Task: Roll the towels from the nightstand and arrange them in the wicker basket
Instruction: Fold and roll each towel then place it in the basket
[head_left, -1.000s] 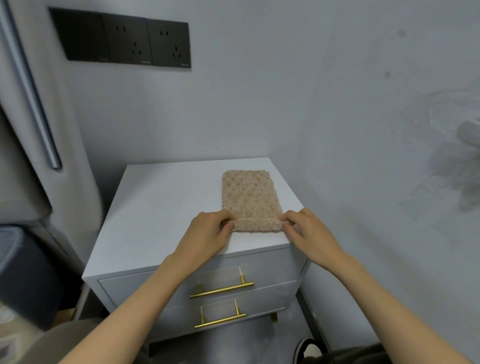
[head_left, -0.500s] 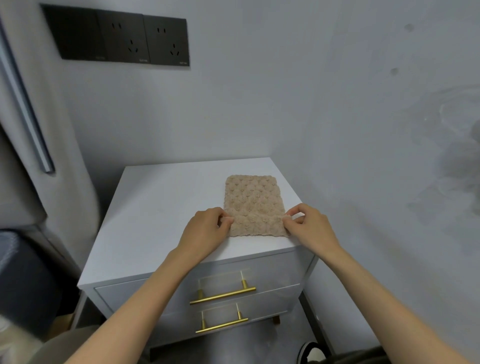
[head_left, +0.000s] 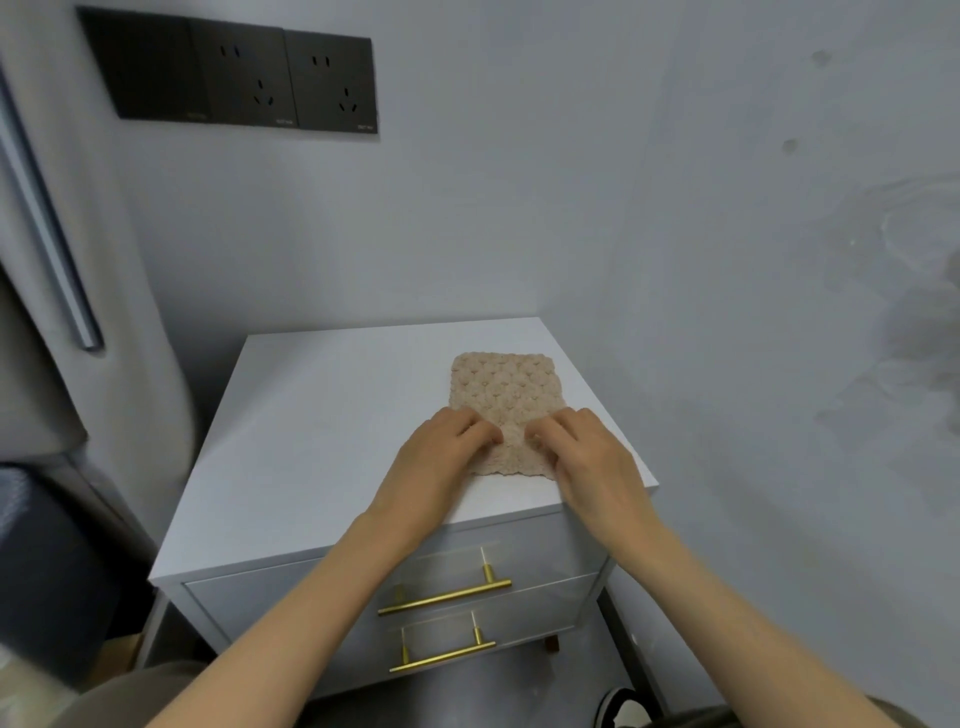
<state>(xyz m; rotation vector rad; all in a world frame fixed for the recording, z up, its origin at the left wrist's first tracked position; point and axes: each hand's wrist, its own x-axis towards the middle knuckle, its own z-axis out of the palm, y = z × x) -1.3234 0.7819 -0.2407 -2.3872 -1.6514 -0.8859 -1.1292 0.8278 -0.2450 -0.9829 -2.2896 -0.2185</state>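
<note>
Towel (head_left: 506, 387) mid-roll, near end pinched by left hand (head_left: 441, 457) and right hand (head_left: 587, 457); next, even roll toward far end.

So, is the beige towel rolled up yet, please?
Partly: the towel lies flat on the nightstand except its near end, bunched under the left hand and right hand.

Beige bubble-textured towel (head_left: 506, 395); white nightstand (head_left: 322, 426); gold handles (head_left: 444, 598).

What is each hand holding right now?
Left hand: closed on the near end of the beige bumpy cloth towel.
Right hand: closed on the same towel end.
</note>
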